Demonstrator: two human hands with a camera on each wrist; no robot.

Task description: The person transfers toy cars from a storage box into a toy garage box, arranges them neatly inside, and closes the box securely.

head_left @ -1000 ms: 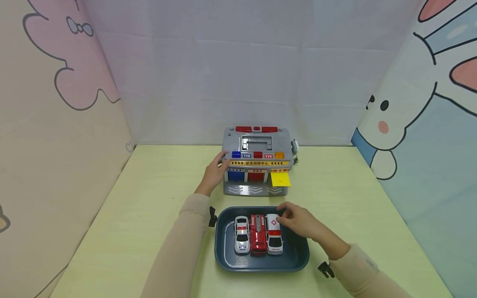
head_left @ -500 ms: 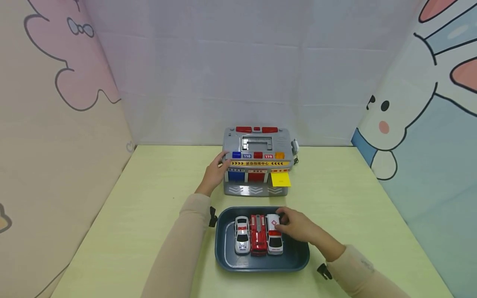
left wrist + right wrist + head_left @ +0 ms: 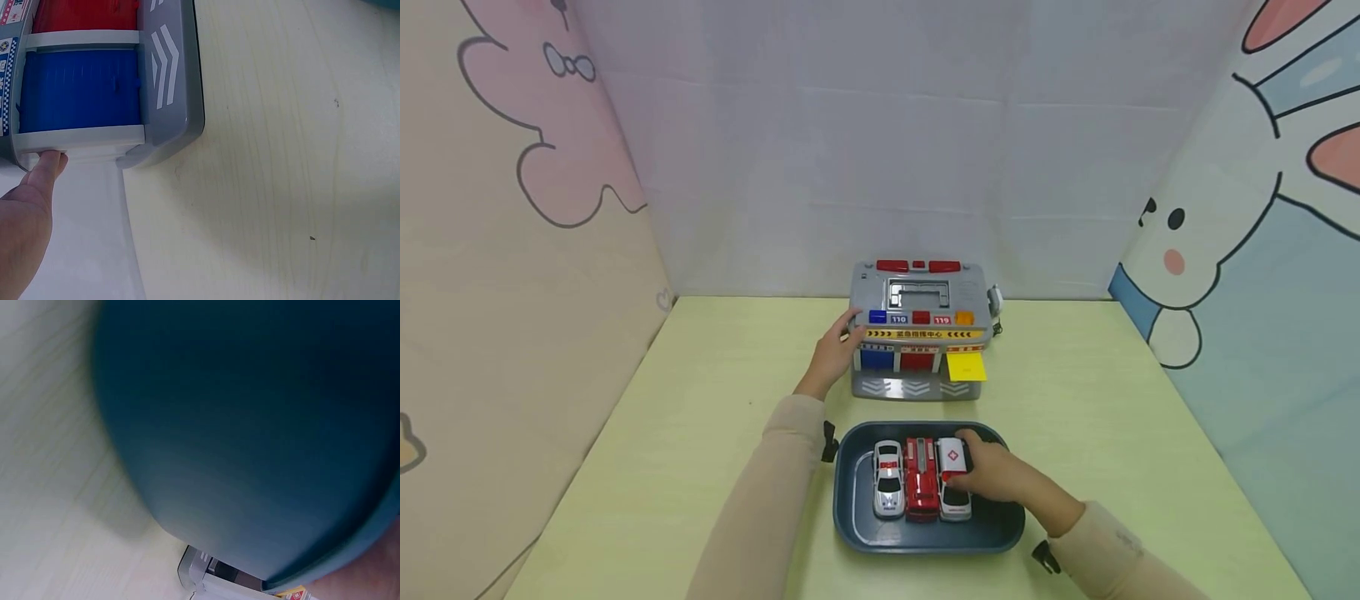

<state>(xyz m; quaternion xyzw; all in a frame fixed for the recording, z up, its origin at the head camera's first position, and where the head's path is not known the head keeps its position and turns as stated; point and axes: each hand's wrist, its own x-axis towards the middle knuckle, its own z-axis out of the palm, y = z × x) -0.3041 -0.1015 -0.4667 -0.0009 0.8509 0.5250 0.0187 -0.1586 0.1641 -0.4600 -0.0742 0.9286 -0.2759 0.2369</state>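
A dark blue tray [image 3: 850, 521] in the head view holds a silver-white toy police car [image 3: 889, 492], a red toy fire truck [image 3: 922, 479] and a white toy ambulance [image 3: 952, 454]. My right hand [image 3: 1000, 473] grips the ambulance from its right side, thumb across the roof near the windscreen. In the right wrist view, the tray's wall [image 3: 237, 456] hides most of that hand. Behind the tray stands a grey toy emergency station [image 3: 917, 383] with blue and red garage doors. My left hand [image 3: 831, 354] rests against its left side, fairly straight fingers touching the wall [image 3: 47, 165].
The station's yellow door [image 3: 966, 367] is swung up. A white handset [image 3: 995, 300] hangs on the station's right side. The pale table [image 3: 715, 433] runs back to a white cloth wall [image 3: 895, 150], with printed walls left and right.
My right hand has moved down and slightly toward me along the ambulance, its thumb shifting from the rear roof toward the windscreen. The left hand stays on the station.
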